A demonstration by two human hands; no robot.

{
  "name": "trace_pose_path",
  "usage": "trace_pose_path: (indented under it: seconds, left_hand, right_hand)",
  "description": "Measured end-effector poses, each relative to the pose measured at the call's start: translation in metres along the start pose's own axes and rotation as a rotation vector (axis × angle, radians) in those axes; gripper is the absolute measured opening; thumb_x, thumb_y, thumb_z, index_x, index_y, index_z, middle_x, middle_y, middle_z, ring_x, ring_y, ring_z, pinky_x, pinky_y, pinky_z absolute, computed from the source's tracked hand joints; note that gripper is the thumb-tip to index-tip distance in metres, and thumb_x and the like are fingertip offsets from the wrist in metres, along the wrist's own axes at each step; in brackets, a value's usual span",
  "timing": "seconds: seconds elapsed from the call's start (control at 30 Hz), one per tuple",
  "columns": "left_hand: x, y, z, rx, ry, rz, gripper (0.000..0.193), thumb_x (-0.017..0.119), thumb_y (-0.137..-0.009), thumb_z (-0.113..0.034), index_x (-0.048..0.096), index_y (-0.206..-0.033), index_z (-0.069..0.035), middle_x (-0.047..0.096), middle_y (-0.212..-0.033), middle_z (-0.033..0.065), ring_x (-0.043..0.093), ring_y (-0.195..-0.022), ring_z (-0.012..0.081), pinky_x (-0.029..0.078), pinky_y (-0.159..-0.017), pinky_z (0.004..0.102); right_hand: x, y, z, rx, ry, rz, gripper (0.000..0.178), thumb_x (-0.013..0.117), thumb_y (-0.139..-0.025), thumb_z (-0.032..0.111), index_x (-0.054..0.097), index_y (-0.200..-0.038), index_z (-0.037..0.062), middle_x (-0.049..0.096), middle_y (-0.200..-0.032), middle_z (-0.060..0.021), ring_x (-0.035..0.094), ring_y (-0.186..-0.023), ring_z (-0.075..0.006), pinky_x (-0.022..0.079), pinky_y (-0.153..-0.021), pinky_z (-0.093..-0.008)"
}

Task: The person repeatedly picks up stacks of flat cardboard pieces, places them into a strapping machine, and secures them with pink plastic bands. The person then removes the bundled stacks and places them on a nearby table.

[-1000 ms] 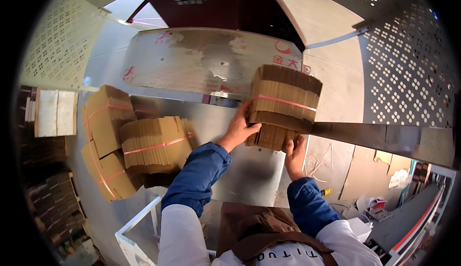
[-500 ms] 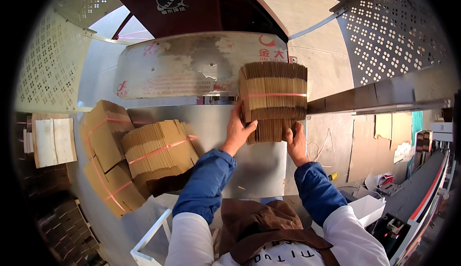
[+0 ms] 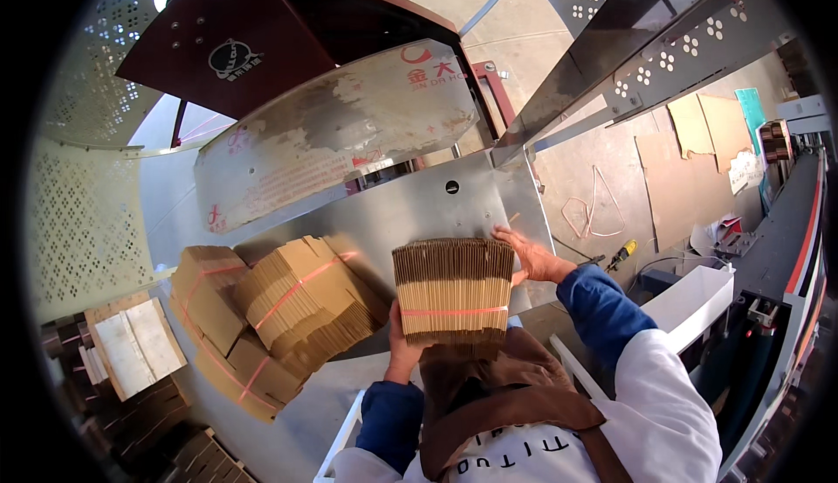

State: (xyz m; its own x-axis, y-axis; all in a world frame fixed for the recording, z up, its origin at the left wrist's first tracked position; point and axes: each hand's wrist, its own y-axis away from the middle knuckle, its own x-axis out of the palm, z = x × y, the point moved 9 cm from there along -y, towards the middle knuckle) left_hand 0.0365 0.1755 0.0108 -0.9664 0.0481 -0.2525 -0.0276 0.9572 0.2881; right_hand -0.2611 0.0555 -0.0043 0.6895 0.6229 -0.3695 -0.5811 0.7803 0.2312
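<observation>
A strapped bundle of folded cardboard sheets (image 3: 454,295) is close in front of my body, at the near edge of the metal table (image 3: 410,208). A pink strap runs across it. My left hand (image 3: 402,345) grips the bundle's lower left side, with its fingers partly hidden by the cardboard. At the upper right side is my right hand (image 3: 534,260), its fingers stretched apart and the thumb by the bundle's edge. To the left, another strapped cardboard bundle (image 3: 305,295) leans beside some flat strapped cardboard pieces (image 3: 208,295).
A worn metal plate (image 3: 332,125) and a dark red machine housing (image 3: 227,47) stand beyond the table. A metal beam (image 3: 602,64) extends to the upper right. On the right are a white bin (image 3: 690,308) and a conveyor (image 3: 768,247); stacked cardboard (image 3: 113,431) lies lower left.
The bundle has come back toward my body from the table's far side. My right hand has shifted from its near edge to its upper right side, fingers spreading. My view has turned.
</observation>
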Motion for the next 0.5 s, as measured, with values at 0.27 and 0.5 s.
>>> trace_pose_path:
  seconds: [0.27, 0.5]
  left_hand:
    - [-0.018, -0.087, 0.074, -0.215, -0.100, 0.132, 0.048, 0.053, -0.098, -0.028, 0.048, -0.131, 0.005, 0.062, -0.122, 0.0206, 0.059, -0.115, 0.0301, 0.046, -0.096, 0.0388]
    - [0.079, -0.169, -0.018, -0.460, 0.505, 0.373, 0.056, 0.053, -0.101, -0.041, 0.051, -0.138, 0.001, 0.062, -0.128, 0.0125, 0.059, -0.117, 0.0203, 0.045, -0.101, 0.0312]
  right_hand:
    - [-0.104, 0.008, 0.125, 0.138, 0.285, -0.302, 0.084, 0.065, -0.079, 0.068, 0.052, -0.127, 0.0007, 0.060, -0.113, -0.0216, 0.056, -0.107, -0.0398, 0.046, -0.090, -0.0472]
    - [-0.119, 0.008, 0.101, 0.206, 0.524, -0.521, 0.064, 0.067, -0.085, 0.054, 0.059, -0.120, 0.0018, 0.062, -0.103, -0.0191, 0.059, -0.097, -0.0383, 0.047, -0.086, -0.0455]
